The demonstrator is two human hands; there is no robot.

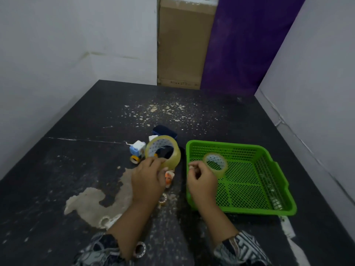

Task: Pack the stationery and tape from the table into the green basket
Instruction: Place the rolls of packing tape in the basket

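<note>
Left hand (148,179): fingers curled round the near lower edge of the large clear tape roll (163,152), gripping it; back of the hand toward the camera.
Large clear tape roll: standing on its edge, hole facing the camera, left of the green basket (230,145) and outside it; resting on the worktop (76,169) or lifted, not possible to tell.
Right hand (201,181): pinching the small clear tape roll (215,165) at its near left side, other fingers curled in.
Small clear tape roll: tilted, hole toward the camera, within the outline of the green basket at its near left part; touching the mesh floor or held above it, not clear.
Green basket: square, with mesh walls and floor, on the right half of the worktop.
Behind the large clear tape roll: a blue and white small item (137,148), a small yellow roll (134,159) just in front of it, a dark blue object (165,131) farther back; kind of these not certain.
Beside the left hand: an orange and white piece (169,177), partly hidden by the fingers.
Near the left wrist: a small pale roll (162,199) lying flat; farther left a white roll (105,221) on a pale worn patch; a patterned roll (139,250) just beside the left sleeve (101,248).
Worktop: dark, with pale flakes and worn patches.
Background: a cardboard box (184,45) and a purple panel (240,45) between white walls.
</note>
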